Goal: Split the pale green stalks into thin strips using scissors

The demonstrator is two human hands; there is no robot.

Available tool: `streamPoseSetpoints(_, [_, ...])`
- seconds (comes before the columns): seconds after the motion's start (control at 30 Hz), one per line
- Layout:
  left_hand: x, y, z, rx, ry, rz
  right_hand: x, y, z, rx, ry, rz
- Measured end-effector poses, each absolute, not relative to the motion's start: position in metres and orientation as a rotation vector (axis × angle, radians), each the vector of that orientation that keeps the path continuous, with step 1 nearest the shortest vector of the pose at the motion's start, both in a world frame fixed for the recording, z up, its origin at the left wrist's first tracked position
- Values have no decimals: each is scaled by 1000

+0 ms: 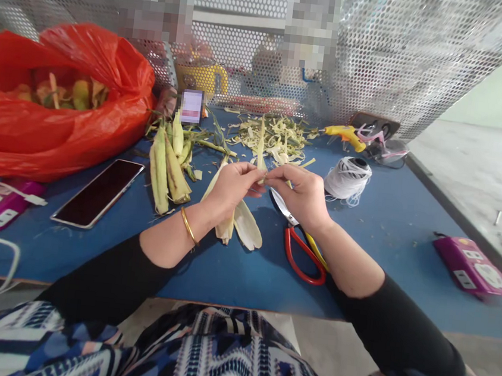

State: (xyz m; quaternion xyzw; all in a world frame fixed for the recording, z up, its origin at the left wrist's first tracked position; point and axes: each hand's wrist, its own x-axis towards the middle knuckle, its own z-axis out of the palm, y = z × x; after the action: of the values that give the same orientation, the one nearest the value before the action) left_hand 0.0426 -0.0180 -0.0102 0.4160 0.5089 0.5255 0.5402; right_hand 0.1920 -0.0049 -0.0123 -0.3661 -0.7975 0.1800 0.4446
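My left hand (232,187) and my right hand (303,194) meet over the middle of the table, fingertips pinched together. Between them is a narrow, pale corn husk (261,144), its pointed end standing up; its lower part is hidden by my fingers. Below my left hand lie a loose broad husk (247,226) and a folded husk piece (223,232). Beneath my right hand and forearm are scissors (299,262) with red handles and spread blades, beside a partly hidden yellow handle. A spool of white thread (346,179) stands just right of my right hand.
Husk scraps (278,138) lie at the back, with a yellow glue gun (345,136) and glasses (383,145) to their right. Leftward are bundled husks (161,169), a phone (98,193) and a red plastic bag (122,106). A purple pack (471,265) sits right. Perforated metal (380,64) closes the back.
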Motion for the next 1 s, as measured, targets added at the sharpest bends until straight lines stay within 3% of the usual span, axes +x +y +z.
streamPoseSetpoints(0.27, [39,-15,-14,1276,1395,1339,193,-5,-13,-930,-2020,298])
streamPoseSetpoints(0.77, [39,-12,-19,1181,1350,1347,195,-2,-18,-817,-2352,-165])
streamPoseSetpoints(1.0, [40,-14,-19,1201,1335,1361,195,-1,-18,-835,-2316,-167])
